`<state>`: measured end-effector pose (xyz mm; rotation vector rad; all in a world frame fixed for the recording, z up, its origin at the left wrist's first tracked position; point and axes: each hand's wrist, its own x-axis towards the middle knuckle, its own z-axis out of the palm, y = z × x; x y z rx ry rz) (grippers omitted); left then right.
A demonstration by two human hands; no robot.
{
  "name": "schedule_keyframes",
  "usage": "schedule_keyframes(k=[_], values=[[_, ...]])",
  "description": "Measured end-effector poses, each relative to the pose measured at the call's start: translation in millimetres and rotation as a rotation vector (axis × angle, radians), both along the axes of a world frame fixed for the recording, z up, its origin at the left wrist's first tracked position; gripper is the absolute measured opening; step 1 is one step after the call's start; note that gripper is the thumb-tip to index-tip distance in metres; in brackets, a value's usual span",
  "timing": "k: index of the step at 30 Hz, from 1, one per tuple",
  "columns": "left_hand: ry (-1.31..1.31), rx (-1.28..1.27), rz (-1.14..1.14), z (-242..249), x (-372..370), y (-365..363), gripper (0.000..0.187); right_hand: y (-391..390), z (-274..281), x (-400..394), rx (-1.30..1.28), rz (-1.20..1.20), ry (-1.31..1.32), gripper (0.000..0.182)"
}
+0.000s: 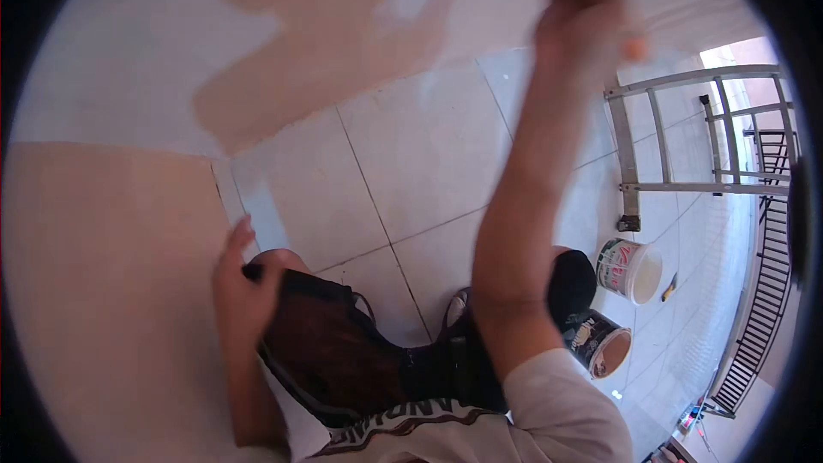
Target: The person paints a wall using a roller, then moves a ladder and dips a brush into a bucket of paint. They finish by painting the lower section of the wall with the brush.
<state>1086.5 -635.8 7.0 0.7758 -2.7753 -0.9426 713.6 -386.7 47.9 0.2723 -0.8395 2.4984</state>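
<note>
My right hand (583,21) is raised at the pale wall (111,69), smeared by motion. Its fingers are closed around a tool with an orange handle end (634,47); the dark far part is too blurred to name. My left hand (244,287) hovers by my left knee, near the tan side wall (94,240), fingers stretched out and holding nothing. A brownish shadow shape spreads over the wall in front of me, down to the floor edge.
Light floor tiles (411,146) lie between the walls and my legs. To the right stand a metal ladder (647,187), a white bucket (621,267) and a dark bucket (596,339). A small yellow-handled tool (669,286) lies on the floor. Beyond runs a black railing (754,313).
</note>
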Motion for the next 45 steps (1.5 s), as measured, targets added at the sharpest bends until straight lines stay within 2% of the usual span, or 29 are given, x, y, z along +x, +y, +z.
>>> schedule_keyframes(k=[1,3,4,6,7,8,9,11,15,17,19,22,26,28,31,33,38,39,42,45], values=[[0.049,0.122,-0.041,6,-27,-16,0.045,32,53,-10,0.120,0.031,0.164,0.023],[0.235,0.166,-0.271,21,-118,-29,0.032,71,118,20,0.428,0.034,0.533,0.020],[0.164,0.198,-0.349,17,-149,-27,0.031,88,153,38,0.543,0.041,0.728,0.023],[0.062,0.263,-0.536,-6,-197,-9,0.030,130,171,74,0.643,-0.163,0.469,0.027],[0.016,0.284,-0.625,-24,-217,2,0.030,179,172,70,0.629,-0.141,0.271,0.027],[-0.040,0.292,-0.708,-43,-234,15,0.029,214,152,99,0.748,-0.305,0.091,0.029],[-0.040,0.265,-0.787,-64,-242,30,0.030,243,134,129,0.864,-0.254,0.037,0.027],[-0.110,0.297,-0.885,-98,-243,64,0.029,318,89,189,0.929,-0.413,-0.303,0.024],[-0.229,0.393,-1.002,-155,-210,115,0.027,435,25,336,0.887,-0.718,-0.741,0.029],[-0.323,0.320,-1.096,-166,-184,129,0.026,479,6,417,0.850,-0.852,-0.895,0.029],[-0.443,0.335,-1.143,-166,-172,134,0.026,510,1,465,0.856,-0.921,-1.089,0.029],[-0.490,0.296,-1.117,-159,-151,134,0.028,526,-27,525,0.789,-0.887,-1.214,0.027],[-0.558,0.148,-1.134,-175,-139,125,0.030,539,-80,544,0.654,-0.780,-1.350,0.023],[-0.556,0.016,-1.197,-171,-133,128,0.031,555,-122,547,0.722,-0.816,-1.381,0.019],[-0.537,-0.182,-1.299,-159,-126,136,0.033,566,-163,536,0.654,-0.893,-1.464,0.026],[-0.548,-0.290,-1.318,-159,-125,137,0.034,559,-165,523,0.612,-0.844,-1.522,0.024],[-0.613,-0.339,-1.385,-152,-122,149,0.037,576,-215,511,0.566,-0.800,-1.466,0.023],[-0.619,-0.364,-1.389,-151,-120,152,0.037,592,-242,514,0.726,-0.806,-1.527,0.024],[-0.644,-0.342,-1.369,-156,-118,145,0.039,590,-249,510,0.809,-0.893,-1.601,0.026],[-0.672,-0.354,-1.358,-152,-114,150,0.040,592,-246,518,0.762,-0.893,-1.519,0.027]])
